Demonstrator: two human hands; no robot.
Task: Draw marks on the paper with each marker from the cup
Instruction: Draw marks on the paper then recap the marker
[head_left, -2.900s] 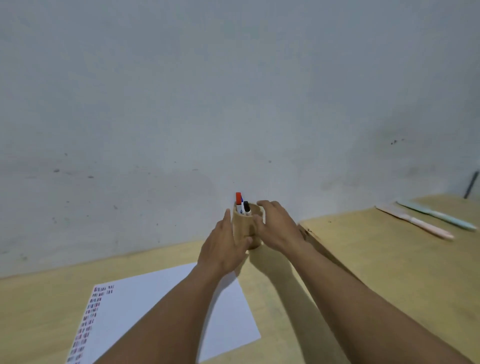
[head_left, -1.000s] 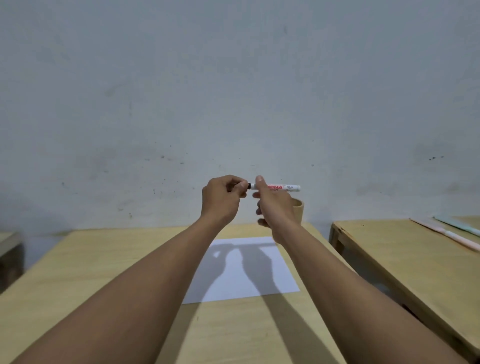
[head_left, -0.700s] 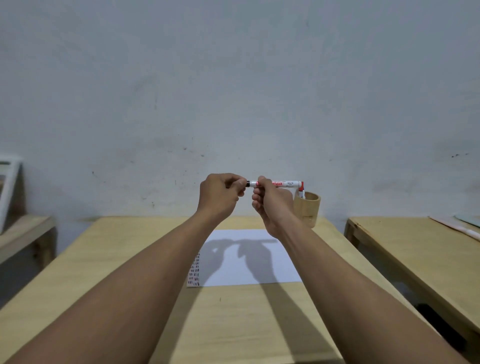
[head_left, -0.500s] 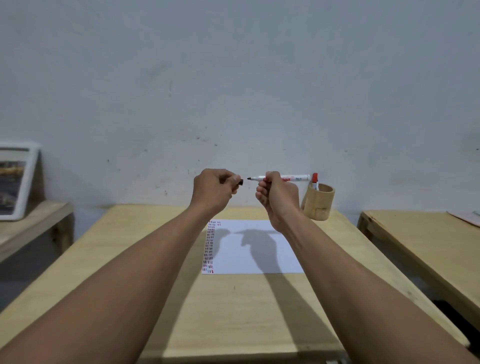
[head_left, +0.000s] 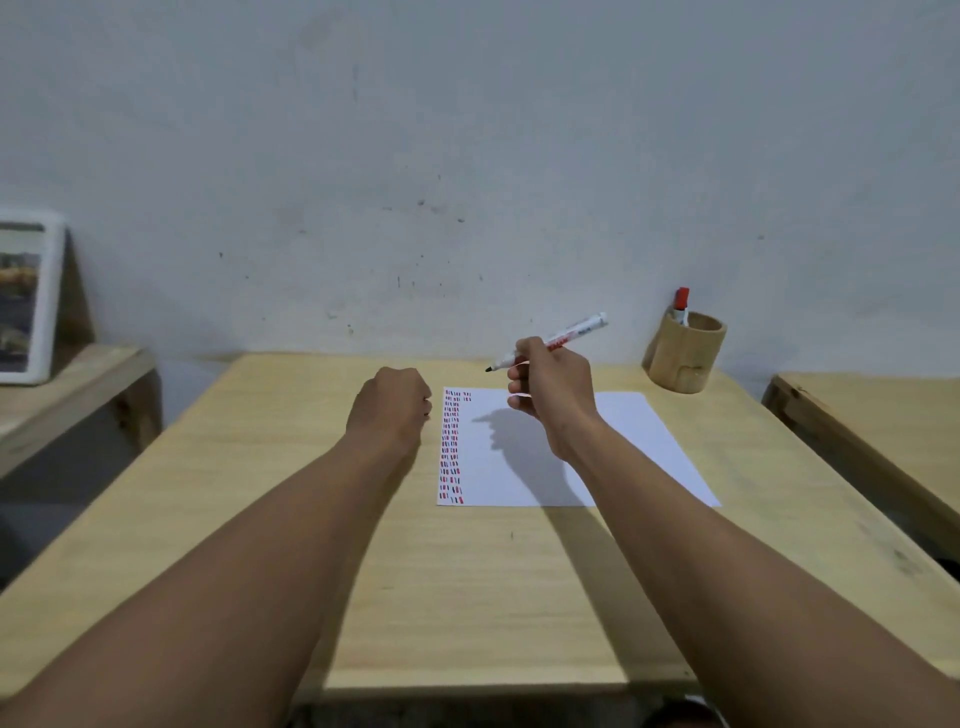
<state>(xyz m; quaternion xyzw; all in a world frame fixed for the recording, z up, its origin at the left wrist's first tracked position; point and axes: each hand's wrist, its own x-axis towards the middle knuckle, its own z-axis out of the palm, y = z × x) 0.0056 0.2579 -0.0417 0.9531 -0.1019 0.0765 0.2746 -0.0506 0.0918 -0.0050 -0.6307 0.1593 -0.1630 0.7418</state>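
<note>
A white sheet of paper (head_left: 628, 447) lies on the wooden table (head_left: 467, 582), with columns of short red and black marks (head_left: 451, 447) along its left edge. My right hand (head_left: 553, 389) hovers over the paper's far edge and holds an uncapped black-tipped marker (head_left: 571, 332), tip pointing left and down. My left hand (head_left: 392, 410) is a closed fist just left of the paper; the marker's cap is hidden inside it. A bamboo cup (head_left: 683, 358) stands at the table's far right corner with a red-capped marker (head_left: 681, 302) in it.
A framed picture (head_left: 26, 296) leans on the wall on a low wooden bench (head_left: 72, 384) at the left. A second wooden table (head_left: 883, 421) sits to the right across a narrow gap. A grey wall rises right behind the table.
The black marker came out of the cup. My left hand pulled its cap off and dropped to the left of the paper. My right hand tilted the marker's tip down over the paper.
</note>
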